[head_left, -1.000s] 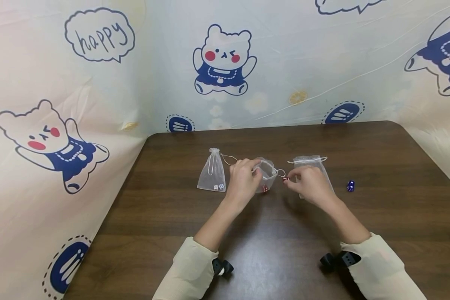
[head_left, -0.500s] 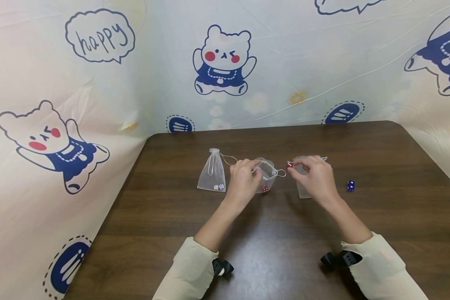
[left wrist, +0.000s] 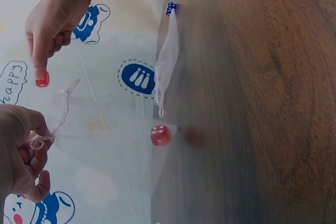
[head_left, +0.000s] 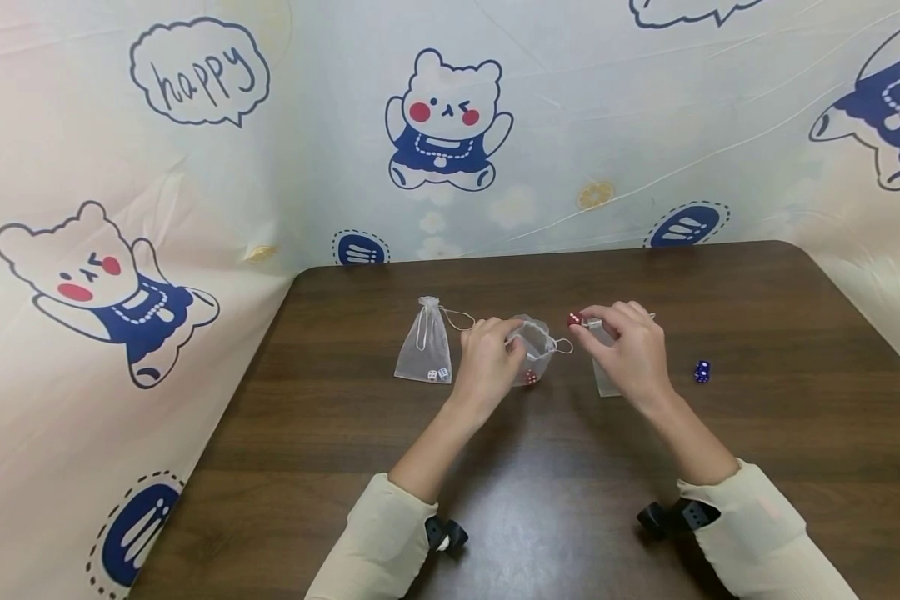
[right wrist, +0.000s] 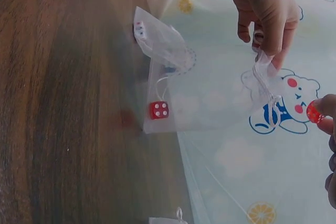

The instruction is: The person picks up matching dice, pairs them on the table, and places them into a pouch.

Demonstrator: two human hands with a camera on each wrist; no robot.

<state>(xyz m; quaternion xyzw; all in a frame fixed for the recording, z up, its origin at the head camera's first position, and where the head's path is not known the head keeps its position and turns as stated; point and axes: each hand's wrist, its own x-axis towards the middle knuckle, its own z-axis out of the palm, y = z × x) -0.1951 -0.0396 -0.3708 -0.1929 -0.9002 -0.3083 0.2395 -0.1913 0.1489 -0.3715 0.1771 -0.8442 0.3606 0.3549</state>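
My left hand (head_left: 487, 358) pinches the top edge of a sheer white drawstring pouch (head_left: 543, 363), which hangs with its mouth spread. One red die (right wrist: 159, 110) lies in a bottom corner of this pouch, seen through the mesh in the right wrist view. Whether the pouch bottom touches the table is unclear. To the right of the mouth and a little above it, my right hand (head_left: 633, 354) holds a second red die (head_left: 574, 319) between thumb and fingertip. Below that hand lies another sheer pouch (head_left: 606, 382), flat and partly covered by it.
On the left a drawn-shut pouch (head_left: 422, 346) lies on the brown table (head_left: 330, 433), with white dice (head_left: 438, 375) inside. Blue dice (head_left: 702, 372) sit close together at the right. A printed cloth (head_left: 555, 125) hangs behind the table.
My right hand has raised the red die from beside the pouch, then carried it slightly left toward the pouch mouth. The left hand and its pouch stay in place.
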